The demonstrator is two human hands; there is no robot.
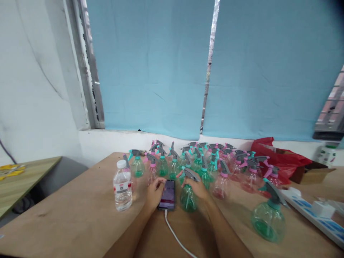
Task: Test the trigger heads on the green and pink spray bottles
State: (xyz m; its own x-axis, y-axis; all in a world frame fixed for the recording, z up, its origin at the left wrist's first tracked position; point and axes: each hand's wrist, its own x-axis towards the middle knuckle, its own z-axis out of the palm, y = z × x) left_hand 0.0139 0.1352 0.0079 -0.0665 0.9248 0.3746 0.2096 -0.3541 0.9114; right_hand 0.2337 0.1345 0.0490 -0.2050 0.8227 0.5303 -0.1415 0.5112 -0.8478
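A phone (pixel 167 195) lies on the wooden table (pixel 88 211), its screen lit and a white cable plugged into its lower end. My left hand (pixel 156 191) rests at the phone's left edge, fingers bent near the screen; whether they pinch anything is too small to tell. Just right of the phone, my right hand (pixel 194 184) is around the grey trigger head of a green spray bottle (pixel 188 200), which stands upright. Behind both hands are several green and pink spray bottles. Another green spray bottle (pixel 268 220) stands apart at the right.
A clear water bottle (pixel 123 190) stands left of my left hand. To the right lie a white power strip (pixel 313 211), a red plastic bag (pixel 285 161) and an open cardboard box (pixel 313 173). Blue curtains (pixel 153 68) hang behind the table.
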